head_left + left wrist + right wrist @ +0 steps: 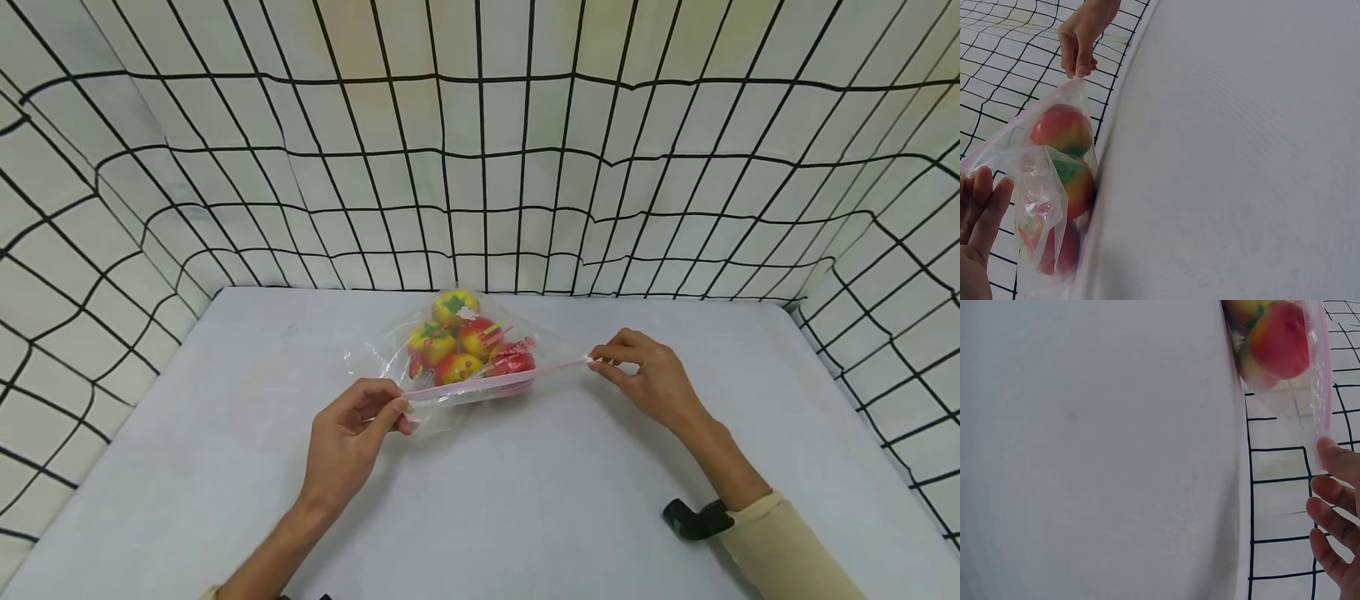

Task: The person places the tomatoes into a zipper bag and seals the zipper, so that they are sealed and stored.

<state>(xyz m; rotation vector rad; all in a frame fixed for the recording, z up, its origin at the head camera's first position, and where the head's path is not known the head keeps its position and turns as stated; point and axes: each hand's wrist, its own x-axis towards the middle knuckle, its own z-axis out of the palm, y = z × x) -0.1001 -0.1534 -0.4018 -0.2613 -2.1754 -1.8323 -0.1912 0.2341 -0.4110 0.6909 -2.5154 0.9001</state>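
Note:
A clear zip bag [551,340] with a pink strip along its opening lies toward the back of the table. Inside it are several red-and-yellow fruits [456,368], some with green leafy tops. At the strip's left end, my left hand [348,433] pinches the bag between thumb and fingers. My right hand [651,377] pinches the opposite corner, and the pink strip [480,384] stretches nearly straight between both hands. Red print marks the bag's front. In the right wrist view, the right thumb and fingers [1332,487] show at the bag's corner.
The white table [495,500] ends at a black grid net [483,183] that rises behind it and along both sides. Pale sheeting hangs behind the net. A black curved device [697,520] sits at the right wrist, by the beige sleeve [780,550].

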